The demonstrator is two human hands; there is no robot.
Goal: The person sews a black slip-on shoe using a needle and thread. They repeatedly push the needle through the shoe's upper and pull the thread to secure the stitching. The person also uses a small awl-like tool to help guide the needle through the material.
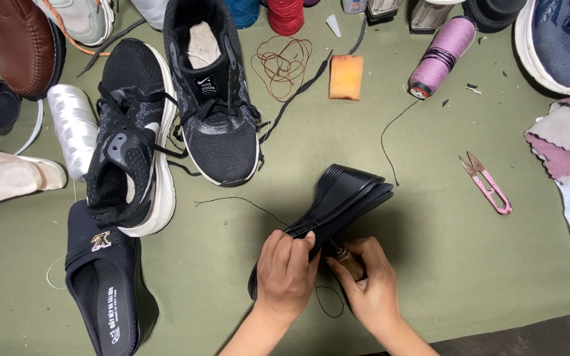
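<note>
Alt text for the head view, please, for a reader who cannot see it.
Two hands work on a black wedge shoe on a green table: the left hand grips its sole edge, the right hand holds a wooden-handled tool against it. Black sneakers, a black slipper, pink snips and thread spools surround them.

Both forearms come in from the near edge, angled toward each other so the hands meet close together near the middle. The left hand (287, 270) lies knuckles up, its fingers curled over and clamped down in a grip, thumb tucked toward the right. The right hand (364, 277) sits just beside it, touching it, fingers bent inward in a tight pinch, wrist slightly cocked.
</note>
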